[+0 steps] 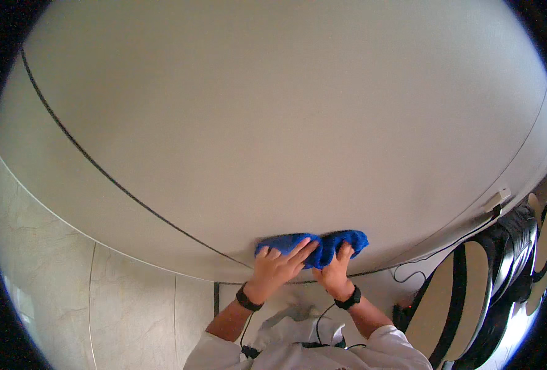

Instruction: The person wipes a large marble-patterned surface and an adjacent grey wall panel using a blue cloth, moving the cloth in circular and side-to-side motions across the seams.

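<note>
A blue cloth, bunched and creased in the middle, is against the lower part of a broad beige wall-like surface. My left hand holds its left part, with some fingers bent on the cloth and others reaching across it toward the middle. Close beside it, my right hand grips the right part, its fingers partly hidden in the folds. Both wrists wear dark bands, and the forearms come up from below out of white sleeves.
A dark seam curves down the beige surface from the upper left. Pale tiles lie at the lower left. At the right, a black and beige padded chair stands near a white socket with a plugged-in black cord.
</note>
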Demonstrator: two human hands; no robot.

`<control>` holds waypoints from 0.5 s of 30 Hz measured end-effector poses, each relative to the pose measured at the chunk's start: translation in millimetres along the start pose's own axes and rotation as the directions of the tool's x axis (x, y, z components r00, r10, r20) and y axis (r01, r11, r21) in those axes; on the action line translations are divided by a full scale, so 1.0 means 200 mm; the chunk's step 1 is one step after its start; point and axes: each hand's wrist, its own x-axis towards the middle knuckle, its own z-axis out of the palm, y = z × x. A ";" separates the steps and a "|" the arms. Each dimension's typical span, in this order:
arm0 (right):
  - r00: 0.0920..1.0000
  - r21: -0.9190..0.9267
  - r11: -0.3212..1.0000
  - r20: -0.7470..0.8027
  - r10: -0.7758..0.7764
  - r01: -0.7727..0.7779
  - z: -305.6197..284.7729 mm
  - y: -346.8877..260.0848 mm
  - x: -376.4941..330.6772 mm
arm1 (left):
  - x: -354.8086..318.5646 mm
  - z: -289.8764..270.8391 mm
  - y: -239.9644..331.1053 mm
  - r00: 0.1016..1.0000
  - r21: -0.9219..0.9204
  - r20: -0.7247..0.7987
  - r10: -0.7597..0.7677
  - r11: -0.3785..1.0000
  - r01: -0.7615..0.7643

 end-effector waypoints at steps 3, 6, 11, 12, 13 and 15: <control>0.986 0.012 0.995 -0.138 -0.097 0.100 -0.18 -0.09 0.20 | 0.08 -0.12 -0.08 0.994 0.013 -0.103 -0.033 0.999 0.035; 0.948 -0.056 0.996 -0.306 -0.082 0.068 -0.25 -0.13 0.29 | 0.08 -0.12 -0.13 0.959 -0.022 -0.264 -0.103 0.995 0.101; 0.943 0.028 0.993 -0.312 0.118 -0.115 -0.01 -0.19 0.15 | -0.21 0.03 -0.18 0.967 -0.032 -0.191 -0.169 0.986 0.166; 0.943 0.020 0.993 -0.314 0.114 -0.113 0.05 -0.19 0.09 | -0.27 0.08 -0.19 0.965 -0.039 -0.196 -0.171 0.985 0.167; 0.973 -0.012 0.995 -0.211 0.095 -0.099 0.09 -0.20 0.04 | -0.33 0.10 -0.20 0.965 -0.048 -0.195 -0.174 0.985 0.168; 0.983 -0.062 0.994 -0.167 0.076 -0.087 0.21 -0.26 -0.03 | -0.47 0.17 -0.23 0.965 -0.090 -0.173 -0.197 0.979 0.184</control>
